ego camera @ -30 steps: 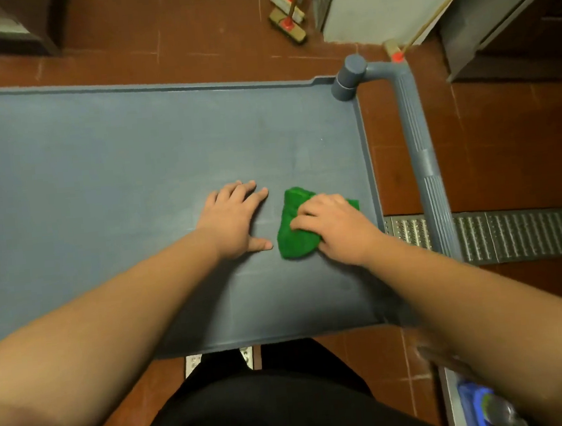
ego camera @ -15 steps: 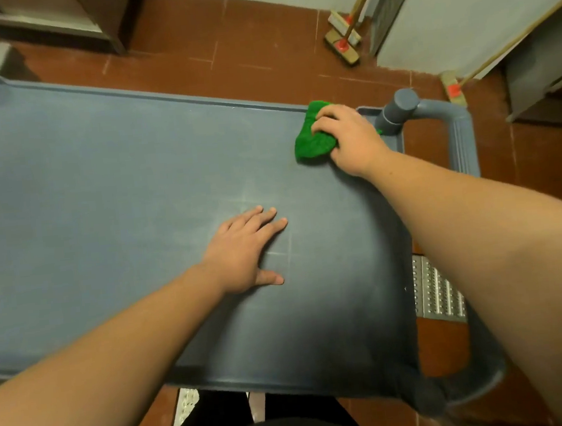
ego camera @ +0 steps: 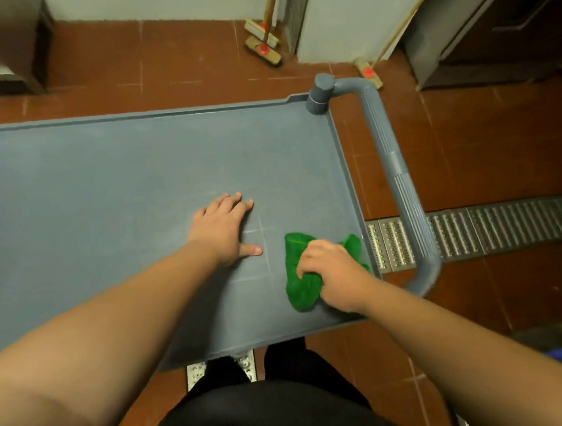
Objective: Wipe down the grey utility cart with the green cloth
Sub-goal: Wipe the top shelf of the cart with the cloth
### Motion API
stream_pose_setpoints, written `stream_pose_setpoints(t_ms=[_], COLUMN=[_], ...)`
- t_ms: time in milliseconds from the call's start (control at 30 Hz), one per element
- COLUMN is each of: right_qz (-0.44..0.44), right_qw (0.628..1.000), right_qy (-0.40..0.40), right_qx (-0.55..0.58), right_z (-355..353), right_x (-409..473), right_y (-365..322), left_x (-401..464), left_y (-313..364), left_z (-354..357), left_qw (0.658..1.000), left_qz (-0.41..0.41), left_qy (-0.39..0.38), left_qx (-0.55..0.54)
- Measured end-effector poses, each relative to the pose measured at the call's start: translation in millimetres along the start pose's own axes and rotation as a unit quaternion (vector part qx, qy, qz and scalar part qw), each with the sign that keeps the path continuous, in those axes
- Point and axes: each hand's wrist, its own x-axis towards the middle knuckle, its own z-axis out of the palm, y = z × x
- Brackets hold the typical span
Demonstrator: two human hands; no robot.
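The grey utility cart [ego camera: 100, 181] fills the left and middle of the view, its flat top tray seen from above. A bunched green cloth [ego camera: 300, 279] lies on the tray near the front right corner. My right hand [ego camera: 332, 273] grips the cloth with curled fingers and presses it onto the tray. My left hand [ego camera: 221, 230] rests flat on the tray, fingers straight, a short way left of the cloth and not touching it.
The cart's grey tubular handle [ego camera: 402, 181] curves along the right side. Brooms [ego camera: 263, 49] lean on the far wall. A metal floor grate [ego camera: 498, 227] runs to the right over red tiles. Dark cabinets stand at both far corners.
My right hand has pulled the cloth from the far right corner, by the handle post, back to the near right part of the tray. My left hand stays flat on the tray.
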Motion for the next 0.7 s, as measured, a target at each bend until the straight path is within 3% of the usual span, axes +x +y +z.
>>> stream_pose_setpoints(t_ms=[233,267,333,433,500,567,633,700], right_qz=[0.088,0.1,0.134,0.233,0.278,0.296,0.283,0.256], right_qw=[0.992,0.989,0.97,0.887,0.822,0.762,0.706,0.671], right_qy=[-0.05,-0.018,0.119,0.327,0.408,0.445,0.455,0.447], right_qx=[0.075,0.107,0.164,0.229,0.283,0.365,0.464,0.533], right_z=[12.1,11.2,11.1,7.7,-1.7,-13.9,-23.1,-27.6], right_x=[-39.9,-39.5,-37.9,-24.5,-9.6,3.8,12.3,17.0], right_y=[-30.6,-33.8,-42.1,-53.9,-62.6,-69.3,-76.7,-84.5], left_x=[-3.4,-3.4,-4.9,-10.3,-20.5,-28.5,-33.7,-37.1], left_y=[5.9,7.3,10.9,21.6,35.6,46.3,50.9,54.3], left_z=[-4.1,-4.5,-5.0,-8.6,-15.3,-19.8,-22.0,-25.1], left_qw=[0.999,0.999,1.0,0.99,0.95,0.874,0.816,0.793], left_qz=[0.012,0.008,0.013,0.058,0.04,0.0,-0.022,0.0], left_qy=[-0.005,-0.014,-0.017,0.022,-0.007,-0.055,-0.055,-0.027], left_qx=[0.029,0.028,0.017,-0.124,-0.311,-0.482,-0.575,-0.608])
